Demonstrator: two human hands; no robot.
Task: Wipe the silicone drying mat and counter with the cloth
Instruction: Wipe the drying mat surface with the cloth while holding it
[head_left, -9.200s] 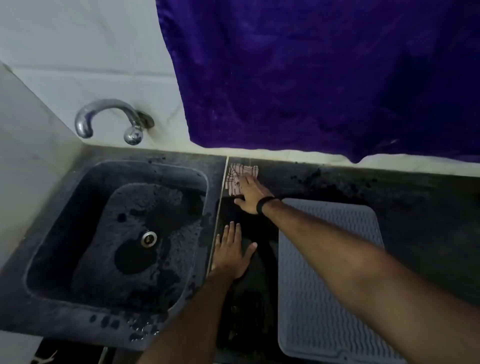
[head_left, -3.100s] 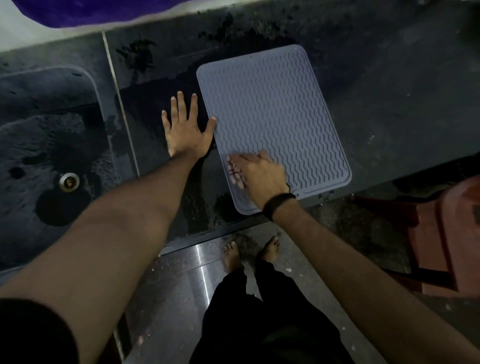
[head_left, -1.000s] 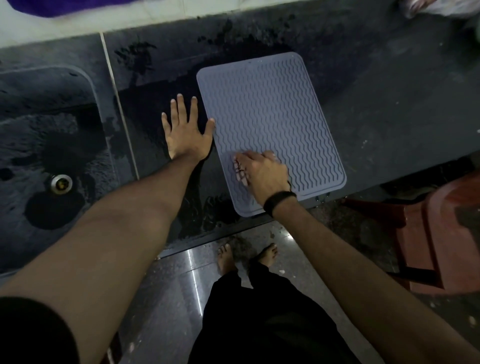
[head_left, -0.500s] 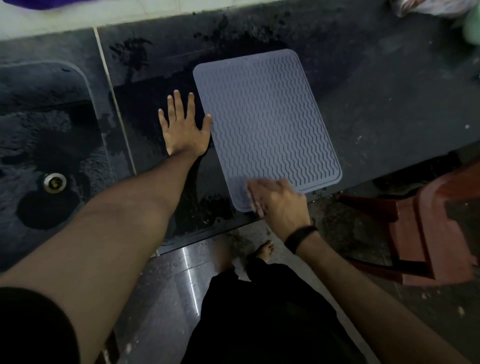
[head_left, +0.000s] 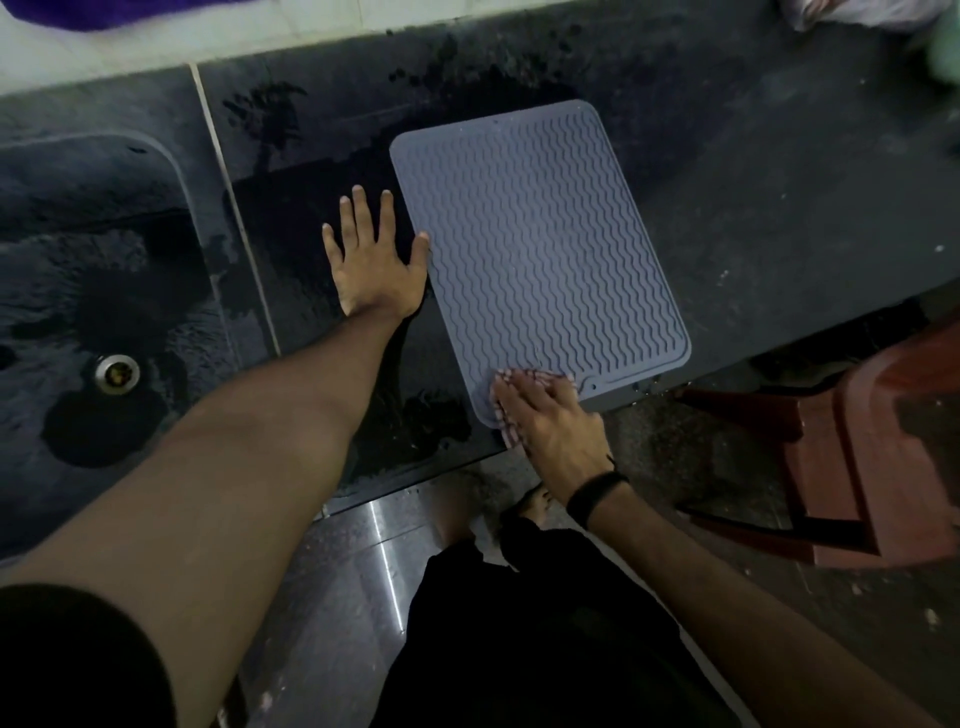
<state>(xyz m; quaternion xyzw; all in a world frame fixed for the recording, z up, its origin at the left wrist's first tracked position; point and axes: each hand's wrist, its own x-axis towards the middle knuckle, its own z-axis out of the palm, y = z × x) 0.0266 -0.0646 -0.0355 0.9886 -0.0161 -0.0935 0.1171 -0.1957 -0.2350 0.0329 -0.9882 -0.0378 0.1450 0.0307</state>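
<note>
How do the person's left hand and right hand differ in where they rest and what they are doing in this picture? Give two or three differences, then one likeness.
The left hand lies on the wet dark counter beside the mat; the right hand is at the mat's near corner. The left hand is bare; the right hand presses a checked cloth. The left hand's fingers are spread; the right hand's lie together. Both are flat, palm down.

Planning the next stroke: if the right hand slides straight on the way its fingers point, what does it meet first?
The right hand on the cloth would cross bare mat; nothing stands on it. The left hand's thumb sits off-line.
</note>
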